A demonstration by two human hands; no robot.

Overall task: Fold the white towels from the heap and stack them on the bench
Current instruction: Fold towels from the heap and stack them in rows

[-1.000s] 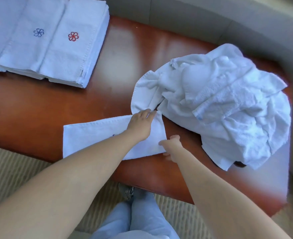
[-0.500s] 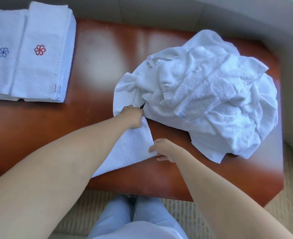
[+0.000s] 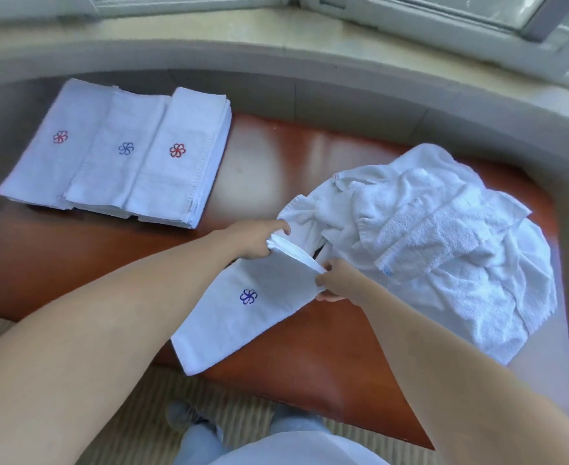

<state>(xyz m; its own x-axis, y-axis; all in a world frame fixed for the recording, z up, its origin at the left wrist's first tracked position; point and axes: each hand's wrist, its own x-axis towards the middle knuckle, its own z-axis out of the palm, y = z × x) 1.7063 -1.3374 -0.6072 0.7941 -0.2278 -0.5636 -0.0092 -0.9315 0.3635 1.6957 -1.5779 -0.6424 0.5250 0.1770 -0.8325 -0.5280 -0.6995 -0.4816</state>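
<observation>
The folded white cotton towel with a small blue flower stitched on it (image 3: pixel 242 310) lies in the middle of the frame, a bit below centre. Its near end rests on the shiny reddish-brown wooden bench (image 3: pixel 269 162) and its far end is lifted up. The left hand (image 3: pixel 254 239) pinches one far corner and the right hand (image 3: pixel 335 280) pinches the other far corner, so both hands grip the same towel edge, close together but not touching.

Just to the right, the big crumpled heap of white towels (image 3: pixel 444 243) fills the right side of the frame. It sits right beside the lifted edge, and I cannot tell if they touch. In the upper left of the frame, three neat stacks of folded white towels with red and blue flowers (image 3: pixel 125 162) sit side by side, well apart from the hands. A pale grey curved ledge (image 3: pixel 276 62) runs along the top.

What could go wrong, I think: the lifted edge is so near the heap that it may catch a loose towel and drag it along. If one hand pulls more than the other, the fold may go crooked or fall open. The near end hangs close to the front of the bench, so it may slide off onto the striped tan carpet (image 3: pixel 249 404)
</observation>
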